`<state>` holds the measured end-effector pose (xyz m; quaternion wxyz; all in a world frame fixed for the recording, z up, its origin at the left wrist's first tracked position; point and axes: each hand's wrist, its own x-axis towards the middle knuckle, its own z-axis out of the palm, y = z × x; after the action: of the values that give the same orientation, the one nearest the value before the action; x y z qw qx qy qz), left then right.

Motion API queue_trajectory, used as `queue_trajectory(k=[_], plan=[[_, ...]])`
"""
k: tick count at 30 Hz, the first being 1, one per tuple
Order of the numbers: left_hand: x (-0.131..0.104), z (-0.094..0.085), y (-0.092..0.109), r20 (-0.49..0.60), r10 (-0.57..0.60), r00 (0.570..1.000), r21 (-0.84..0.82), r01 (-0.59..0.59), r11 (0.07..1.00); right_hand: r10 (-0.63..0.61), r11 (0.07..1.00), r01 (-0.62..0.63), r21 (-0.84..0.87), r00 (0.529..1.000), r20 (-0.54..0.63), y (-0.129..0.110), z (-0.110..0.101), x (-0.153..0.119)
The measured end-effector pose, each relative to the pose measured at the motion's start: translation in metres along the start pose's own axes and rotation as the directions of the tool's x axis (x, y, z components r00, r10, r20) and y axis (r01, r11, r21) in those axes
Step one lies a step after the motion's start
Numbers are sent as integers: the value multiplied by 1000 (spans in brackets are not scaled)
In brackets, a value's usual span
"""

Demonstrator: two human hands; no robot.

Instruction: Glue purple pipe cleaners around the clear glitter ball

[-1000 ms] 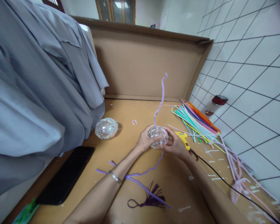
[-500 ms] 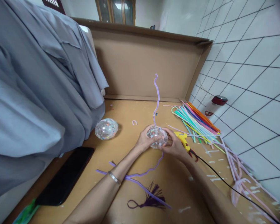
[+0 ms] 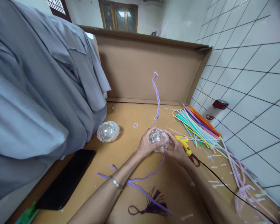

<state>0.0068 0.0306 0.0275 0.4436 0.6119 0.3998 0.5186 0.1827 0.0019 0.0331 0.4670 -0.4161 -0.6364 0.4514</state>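
Between my two hands is a clear plastic ball (image 3: 159, 137) with coloured specks. My left hand (image 3: 146, 143) grips its left side, the thumb lying across the front. On the right, my right hand (image 3: 176, 148) closes round the other side with curled fingers. A lilac pipe cleaner (image 3: 157, 96) rises from the top of the ball, bent over at its tip. Below the ball, a wavy purple pipe cleaner (image 3: 151, 176) runs down to the table. A second clear speckled ball (image 3: 108, 131) rests apart to the left. Nearer me lies a dark purple tassel (image 3: 154, 205).
Close to my right hand lies a yellow glue gun (image 3: 184, 144) with its black cord (image 3: 220, 179). Coloured pipe cleaners (image 3: 198, 124) are bundled behind it. A black phone (image 3: 66, 180) is at left, below grey cloth (image 3: 49, 93). A cardboard panel (image 3: 149, 70) stands at the back.
The whole view has shifted slightly, so things sit a little lower in the picture. Both hands keep the same hold on the ball.
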Motion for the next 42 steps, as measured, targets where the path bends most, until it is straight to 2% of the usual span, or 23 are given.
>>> queue_trajectory(k=[4, 10, 14, 18, 24, 31, 35, 42], plan=[[1, 1, -4, 32, 28, 999, 28, -29, 999, 8, 999, -8, 45, 1000, -1, -2, 3, 1], [0, -6, 1, 156, 48, 987, 18, -52, 999, 66, 990, -64, 126, 998, -11, -4, 3, 3], [0, -10, 4, 221, 18, 975, -2, -18, 1000, 96, 983, -93, 161, 995, -12, 2, 1, 4], [1, -9, 0, 226, -7, 974, -73, 25, 997, 100, 988, -96, 117, 995, -29, 1, -1, 4], [0, -6, -4, 229, 10, 973, -145, 24, 989, 118, 987, -115, 109, 993, -27, -4, -3, 3], [-1, -7, -4, 210, 38, 977, -107, -15, 994, 81, 995, -79, 64, 996, -28, -3, -3, 3], [-1, -7, -3, 205, 27, 978, -127, 0, 992, 41, 999, -41, -6, 997, -59, -2, 0, 3], [-3, -6, 7, 185, 44, 982, -81, -30, 996, 39, 999, -39, -10, 998, -54, -7, -4, 3]])
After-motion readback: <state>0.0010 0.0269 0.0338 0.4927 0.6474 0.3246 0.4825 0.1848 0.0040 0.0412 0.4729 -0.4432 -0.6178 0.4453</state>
